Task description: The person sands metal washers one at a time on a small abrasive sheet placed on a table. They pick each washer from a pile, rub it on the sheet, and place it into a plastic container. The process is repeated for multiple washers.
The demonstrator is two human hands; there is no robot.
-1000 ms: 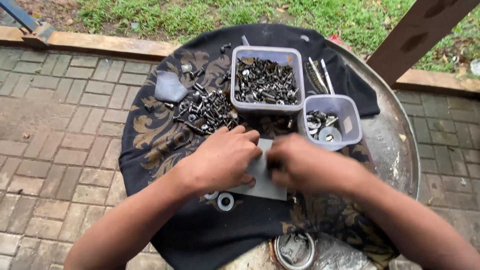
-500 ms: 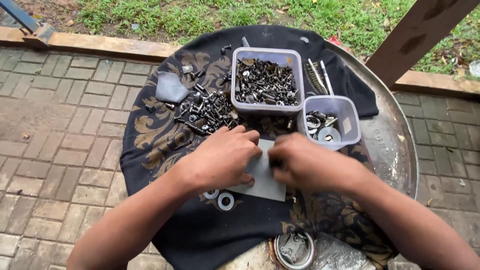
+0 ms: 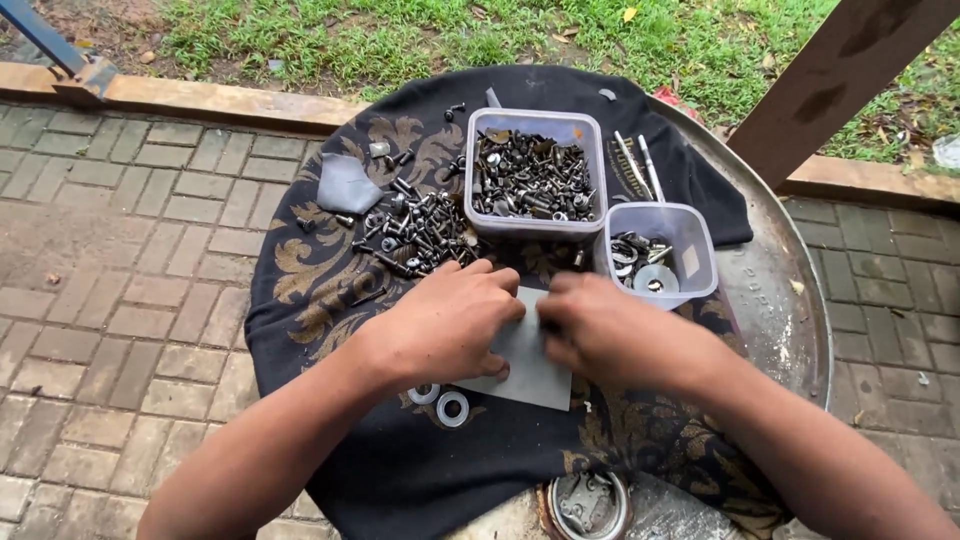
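setting: outdoors, brick paving (image 3: pixel 120 290) all round, strip of grass (image 3: pixel 480 35) up top, a brown post (image 3: pixel 840 80) at the right

surface: round metal table (image 3: pixel 790 300) with a black cloth (image 3: pixel 330 290) with gold swirls thrown over most of it

sheet: grey flat sheet (image 3: pixel 525 365) lying on the cloth dead centre, right under both hands, roughly a rectangle, long side running away from the person, the bottom right corner pokes out toward the near edge

left hand: left hand (image 3: pixel 445 325) sits palm down on the sheet's left half, fingers curled over toward the middle; whatever's under the fingertips is hidden, so can't tell if it's pinching anything

right hand: right hand (image 3: pixel 610 335) comes in from the right, fingers bunched where they meet the left ones; same deal, grip is covered up, can't call it

who's nearer: honestly a tie, both are on the sheet and touch each other above its far end

washers: two washers (image 3: pixel 440 402) on the cloth just beside the sheet's near left corner, just below the left wrist

pile: loose bolts (image 3: pixel 420 230) heaped just beyond the left hand

tubs: big tub (image 3: pixel 535 175) full of dark screws behind the hands, small tub (image 3: pixel 660 255) with washers and bits just beyond the right hand

extras: grey scrap (image 3: pixel 345 185) far left on the cloth, a round tin (image 3: pixel 585 505) at the near edge
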